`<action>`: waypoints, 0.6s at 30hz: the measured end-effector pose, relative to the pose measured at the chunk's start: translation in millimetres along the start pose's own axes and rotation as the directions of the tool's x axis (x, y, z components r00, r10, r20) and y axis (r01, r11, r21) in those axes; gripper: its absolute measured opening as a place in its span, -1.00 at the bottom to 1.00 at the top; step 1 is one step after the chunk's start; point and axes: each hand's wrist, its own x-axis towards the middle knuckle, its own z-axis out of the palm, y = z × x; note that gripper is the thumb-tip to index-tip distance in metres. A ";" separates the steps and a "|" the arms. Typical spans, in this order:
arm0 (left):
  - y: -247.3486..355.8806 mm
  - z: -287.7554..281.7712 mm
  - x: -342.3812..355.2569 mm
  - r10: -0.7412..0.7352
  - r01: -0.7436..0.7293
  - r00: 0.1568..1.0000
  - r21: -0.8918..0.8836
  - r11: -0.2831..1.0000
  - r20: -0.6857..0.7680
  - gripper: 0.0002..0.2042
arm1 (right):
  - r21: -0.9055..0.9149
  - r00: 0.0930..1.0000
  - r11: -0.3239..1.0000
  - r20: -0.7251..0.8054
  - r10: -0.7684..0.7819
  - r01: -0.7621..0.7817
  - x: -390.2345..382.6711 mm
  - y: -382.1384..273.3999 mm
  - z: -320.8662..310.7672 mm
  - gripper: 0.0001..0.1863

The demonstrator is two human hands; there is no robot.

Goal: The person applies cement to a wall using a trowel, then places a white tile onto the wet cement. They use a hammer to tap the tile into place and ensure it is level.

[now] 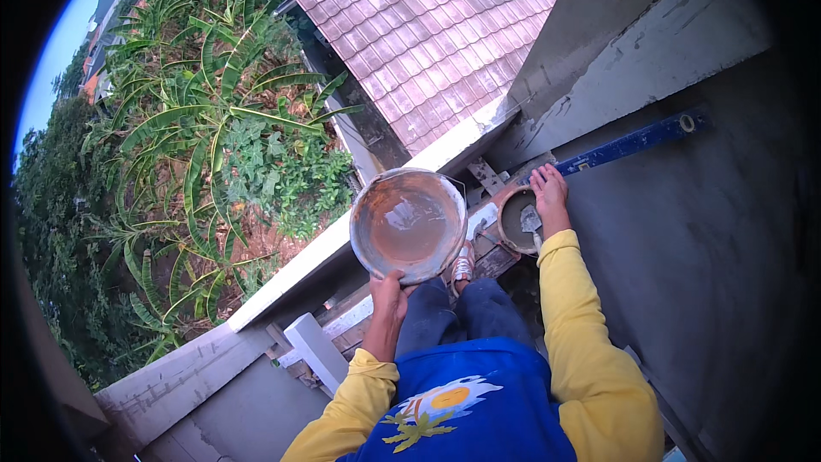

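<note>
My left hand (389, 304) grips the near rim of a wide, mud-stained bucket (363, 231) with a thin wire handle. The bucket is tilted so that I see into it, and wet grey-brown residue shines at its bottom. To the right, my right hand (550, 192) hovers at the edge of a smaller bucket (505, 240) of grey mortar, fingers stretched and apart, holding nothing that I can see. A trowel (531, 221) rests in that mortar, its handle over the near rim. Just beyond my right fingertips lies a blue spirit level (629, 147).
I stand on narrow scaffold boards (355, 318) beside a smooth grey plastered wall (633, 248). A concrete ledge (295, 278) runs diagonally on the left, with banana plants (218, 120) far below it. A tiled roof (428, 34) slopes beyond. A white post (316, 349) stands near my left forearm.
</note>
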 end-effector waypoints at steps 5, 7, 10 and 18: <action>-7.7 -64.1 -21.8 0.027 -0.039 0.993 -0.097 0.995 -0.117 -0.36 | -0.347 0.919 0.892 0.362 -0.158 0.290 -121.1 74.2 94.5 -0.75; -1.5 -65.3 -30.2 0.004 -0.026 0.985 -0.121 0.992 -0.175 -0.36 | -0.409 0.838 0.834 0.535 -0.109 0.370 -178.0 92.0 133.8 -0.80; -13.0 -103.2 -23.7 0.041 -0.072 0.971 -0.127 0.989 -0.236 -0.39 | -0.465 0.638 0.800 0.758 0.138 0.380 -248.6 150.8 165.8 -0.81; -57.0 -213.0 -26.3 0.032 -0.181 0.939 -0.414 0.892 -0.341 -0.41 | -0.826 0.492 0.302 0.534 0.687 0.475 -332.5 360.1 135.5 -0.72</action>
